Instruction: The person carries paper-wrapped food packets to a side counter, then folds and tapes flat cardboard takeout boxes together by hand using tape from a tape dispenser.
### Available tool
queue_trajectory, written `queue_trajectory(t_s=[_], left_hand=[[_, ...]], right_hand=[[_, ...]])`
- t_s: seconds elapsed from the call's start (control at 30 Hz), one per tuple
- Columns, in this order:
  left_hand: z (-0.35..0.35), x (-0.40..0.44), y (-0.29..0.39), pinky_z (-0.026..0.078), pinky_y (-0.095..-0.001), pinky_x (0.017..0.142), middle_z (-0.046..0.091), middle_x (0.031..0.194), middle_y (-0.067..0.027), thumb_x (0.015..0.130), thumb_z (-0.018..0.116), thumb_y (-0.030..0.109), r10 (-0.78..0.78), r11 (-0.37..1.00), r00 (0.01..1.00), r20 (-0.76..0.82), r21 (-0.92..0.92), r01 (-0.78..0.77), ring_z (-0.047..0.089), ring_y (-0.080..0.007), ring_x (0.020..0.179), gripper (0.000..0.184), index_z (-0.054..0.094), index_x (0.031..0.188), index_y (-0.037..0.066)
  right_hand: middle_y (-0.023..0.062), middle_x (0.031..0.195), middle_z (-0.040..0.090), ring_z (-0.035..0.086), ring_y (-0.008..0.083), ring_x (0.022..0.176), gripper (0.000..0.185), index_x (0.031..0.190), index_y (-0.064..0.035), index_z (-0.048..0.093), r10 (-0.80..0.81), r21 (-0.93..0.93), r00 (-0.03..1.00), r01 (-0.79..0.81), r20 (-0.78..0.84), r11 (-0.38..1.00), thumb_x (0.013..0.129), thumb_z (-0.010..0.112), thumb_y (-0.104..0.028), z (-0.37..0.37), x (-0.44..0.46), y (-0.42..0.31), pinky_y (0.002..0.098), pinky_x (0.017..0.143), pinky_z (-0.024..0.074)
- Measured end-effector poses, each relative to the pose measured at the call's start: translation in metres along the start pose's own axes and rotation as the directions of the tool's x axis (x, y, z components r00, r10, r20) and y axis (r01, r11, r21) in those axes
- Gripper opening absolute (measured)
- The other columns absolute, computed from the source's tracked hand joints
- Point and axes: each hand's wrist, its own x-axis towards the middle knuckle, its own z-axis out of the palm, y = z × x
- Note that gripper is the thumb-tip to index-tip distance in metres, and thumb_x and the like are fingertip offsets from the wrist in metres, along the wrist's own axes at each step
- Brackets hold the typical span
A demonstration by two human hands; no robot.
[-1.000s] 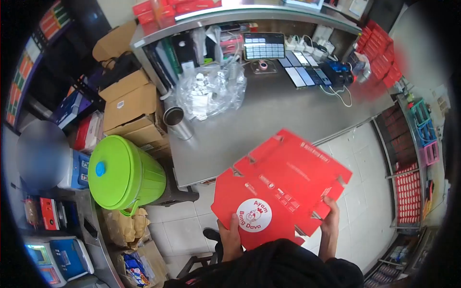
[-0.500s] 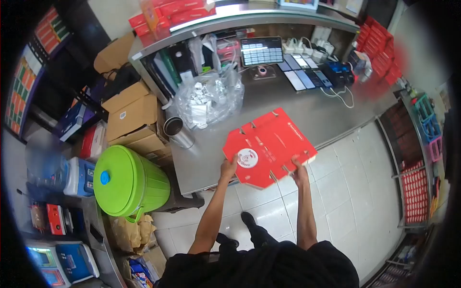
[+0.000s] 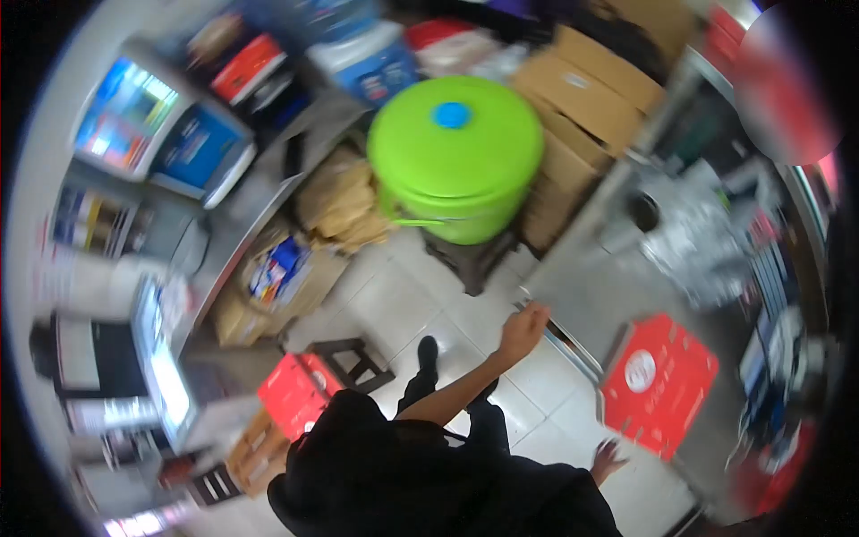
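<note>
The flat red cardboard box (image 3: 667,394) with a round white label lies on the steel counter (image 3: 586,277), apart from both hands. My left hand (image 3: 525,331) hangs over the floor beside the counter's edge, its fingers curled and slightly blurred, with nothing visible in them. Below the box, my right hand (image 3: 608,461) is off the counter, with its fingers spread and nothing held.
A lime green bucket (image 3: 456,152) with a blue knob stands on a dark stool. Beside it are cardboard boxes (image 3: 582,89). A clear plastic bag (image 3: 698,237) and a metal cup (image 3: 642,213) sit on the counter. Another red box (image 3: 300,394) is at lower left.
Both hands have let go of the red box, which now rests on the counter. My view has turned left, bringing the bucket and left-hand shelves nearer the middle.
</note>
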Motion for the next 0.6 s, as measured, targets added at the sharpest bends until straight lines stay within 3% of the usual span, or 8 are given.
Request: queue_trajectory(t_s=[0.03,0.1,0.13,0.2,0.3,0.37,0.53,0.6], left_hand=[[-0.017,-0.007,-0.051,0.041,-0.0444,0.051,0.052,0.058,-0.0192,0.086,0.045,0.029,-0.021,0.999,0.993,-0.116,0.022,0.023,0.055,-0.0377,0.059,0.026,0.051,0.080,0.004],[-0.097,-0.023,-0.114,0.045,-0.0421,0.052,0.057,0.063,-0.0187,0.084,0.046,0.026,-0.262,0.952,0.921,-0.290,0.080,0.296,0.058,-0.0351,0.062,0.024,0.054,0.081,0.004],[-0.129,-0.039,-0.177,0.045,-0.0424,0.053,0.058,0.063,-0.0173,0.082,0.046,0.024,-0.428,0.873,0.850,-0.306,0.102,0.477,0.058,-0.0351,0.062,0.022,0.055,0.084,0.004],[-0.213,-0.060,-0.210,0.046,-0.0413,0.055,0.059,0.068,-0.0190,0.082,0.045,0.019,-0.236,0.886,0.774,-0.588,0.197,0.421,0.059,-0.0341,0.065,0.019,0.055,0.085,0.003],[-0.299,-0.075,-0.258,0.045,-0.0355,0.053,0.059,0.066,-0.0138,0.085,0.047,0.023,-0.393,0.809,0.473,-0.789,-0.052,0.585,0.059,-0.0249,0.060,0.022,0.053,0.086,0.002],[-0.340,-0.079,-0.320,0.043,-0.0294,0.049,0.058,0.064,-0.0090,0.086,0.049,0.024,-0.570,0.738,0.326,-0.754,-0.296,0.607,0.057,-0.0167,0.057,0.024,0.052,0.086,0.001],[-0.330,-0.111,-0.388,0.044,-0.0246,0.046,0.058,0.067,-0.0093,0.085,0.050,0.022,-0.815,0.545,0.250,-0.524,-0.543,0.639,0.055,-0.0125,0.053,0.022,0.051,0.086,0.001],[-0.311,-0.126,-0.412,0.045,-0.0251,0.043,0.060,0.070,-0.0100,0.085,0.051,0.022,-0.867,0.461,0.169,-0.468,-0.627,0.628,0.056,-0.0128,0.051,0.021,0.051,0.087,0.001]], right_hand=[[0.0031,0.105,0.050,0.049,0.0184,0.095,0.062,0.115,-0.0109,0.045,0.292,0.036,0.939,-0.303,0.181,0.952,0.077,0.042,-0.060,-0.068,-0.003,0.017,0.0350,0.081,0.0416],[0.0054,0.106,0.051,0.051,0.0231,0.095,0.051,0.115,-0.0120,0.045,0.350,-0.406,0.709,-0.662,-0.612,0.630,0.081,0.042,-0.049,0.012,-0.009,0.083,0.0410,0.081,0.0425],[0.0066,0.107,0.051,0.051,0.0254,0.096,0.045,0.115,-0.0125,0.045,0.390,-0.447,0.592,-0.799,-0.706,0.403,0.083,0.042,-0.044,0.048,-0.003,0.129,0.0441,0.080,0.0430],[0.0074,0.105,0.053,0.055,0.0252,0.092,0.035,0.114,-0.0145,0.045,0.648,-0.583,0.506,-0.804,-0.569,0.116,0.085,0.048,-0.033,0.099,0.023,0.231,0.0424,0.077,0.0460],[0.0088,0.086,0.056,0.056,0.0234,0.075,0.036,0.098,-0.0077,0.048,0.690,-0.960,0.688,-0.037,-0.225,-0.277,0.077,0.059,-0.035,0.153,0.093,0.430,0.0363,0.063,0.0464],[0.0110,0.074,0.056,0.055,0.0249,0.065,0.036,0.082,-0.0028,0.051,0.699,-0.784,0.691,0.532,0.184,-0.320,0.072,0.063,-0.036,0.203,0.141,0.581,0.0360,0.058,0.0445],[0.0139,0.078,0.056,0.055,0.0308,0.078,0.032,0.084,-0.0042,0.050,0.787,-0.542,0.437,0.826,0.435,-0.159,0.070,0.064,-0.029,0.323,0.161,0.845,0.0410,0.065,0.0436],[0.0142,0.090,0.057,0.054,0.0325,0.087,0.036,0.094,-0.0041,0.049,0.908,-0.398,0.331,0.893,0.259,-0.212,0.069,0.065,-0.025,0.392,0.135,0.925,0.0404,0.071,0.0449]])
